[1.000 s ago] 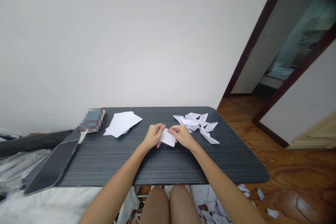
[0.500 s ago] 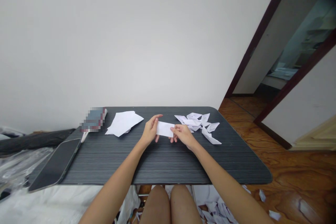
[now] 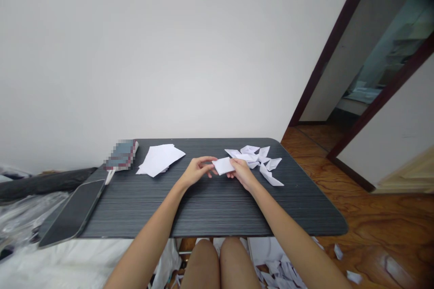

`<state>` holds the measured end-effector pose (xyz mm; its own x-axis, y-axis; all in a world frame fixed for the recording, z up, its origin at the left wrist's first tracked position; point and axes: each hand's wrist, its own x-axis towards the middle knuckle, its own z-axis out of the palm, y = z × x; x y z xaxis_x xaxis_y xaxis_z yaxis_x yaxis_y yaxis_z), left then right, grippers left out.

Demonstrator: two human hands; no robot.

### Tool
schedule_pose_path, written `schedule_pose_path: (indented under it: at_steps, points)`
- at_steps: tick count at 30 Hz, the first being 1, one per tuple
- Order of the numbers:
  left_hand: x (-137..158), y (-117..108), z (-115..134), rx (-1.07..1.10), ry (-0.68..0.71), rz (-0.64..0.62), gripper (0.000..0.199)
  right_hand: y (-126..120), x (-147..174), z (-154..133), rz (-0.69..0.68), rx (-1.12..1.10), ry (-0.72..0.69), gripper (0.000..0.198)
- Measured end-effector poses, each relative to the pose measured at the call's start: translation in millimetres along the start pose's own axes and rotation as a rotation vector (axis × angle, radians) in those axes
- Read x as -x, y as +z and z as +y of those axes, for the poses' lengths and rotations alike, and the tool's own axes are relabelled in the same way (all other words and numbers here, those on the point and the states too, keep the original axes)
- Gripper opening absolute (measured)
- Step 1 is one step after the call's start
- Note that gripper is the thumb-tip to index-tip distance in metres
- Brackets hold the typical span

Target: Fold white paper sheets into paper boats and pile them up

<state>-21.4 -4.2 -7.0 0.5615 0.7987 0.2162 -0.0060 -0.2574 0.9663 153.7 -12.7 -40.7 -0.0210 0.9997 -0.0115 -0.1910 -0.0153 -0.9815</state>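
Observation:
A small folded white paper (image 3: 222, 165) is held above the middle of the table, slightly tilted. My right hand (image 3: 241, 172) grips its right end, thumb on top and fingers underneath. At the left corner of the paper, my left hand (image 3: 198, 170) has its thumb and index finger around the edge in a light pinch. Just behind and right of my right hand lies a loose pile of folded white paper pieces (image 3: 264, 156) with pointed ends. To the left of my left hand rests a stack of flat white paper sheets (image 3: 161, 159).
The dark ribbed table (image 3: 224, 212) stands against a white wall. A blurred-out book-like object (image 3: 122, 154) lies at its left end, near a phone-shaped dark panel (image 3: 73, 214). Paper pieces (image 3: 283, 273) lie below the table, and a few scraps are on the wooden floor (image 3: 373, 221).
The paper has shifted a little to the right and turned. My left hand's thumb has come off its face, and the fingers now meet only its left corner.

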Motion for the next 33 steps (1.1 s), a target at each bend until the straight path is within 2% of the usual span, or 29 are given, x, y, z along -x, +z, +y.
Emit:
schedule_pose_path:
  at_steps: [5, 10, 14, 16, 18, 24, 28, 33]
  points:
    - [1, -1, -2, -0.064, -0.002, 0.005, 0.033, -2, -1, 1, 0.014, 0.030, -0.004, 0.021]
    - [1, 0, -1, -0.111, 0.044, 0.116, 0.028, 0, 3, -7, 0.019, 0.117, -0.115, 0.030]
    - [0, 2, 1, -0.107, 0.110, 0.274, 0.025, 2, 13, -22, -0.126, 0.211, -0.286, 0.043]
    - [1, 2, 3, -0.105, 0.140, 0.319, 0.023, 2, 17, -26, -0.205, 0.220, -0.342, 0.041]
    - [1, 3, 4, -0.119, 0.170, 0.335, 0.022, 2, 18, -27, -0.223, 0.214, -0.376, 0.034]
    - [1, 7, 5, -0.216, 0.240, 0.252, 0.022, 6, 15, -22, -0.118, 0.243, -0.437, 0.018]
    - [1, 10, 4, -0.274, 0.282, 0.303, 0.021, 6, 11, -18, -0.020, 0.276, -0.409, 0.019]
    - [2, 15, 2, -0.369, 0.302, 0.371, 0.020, 5, 8, -16, 0.062, 0.172, -0.337, 0.020]
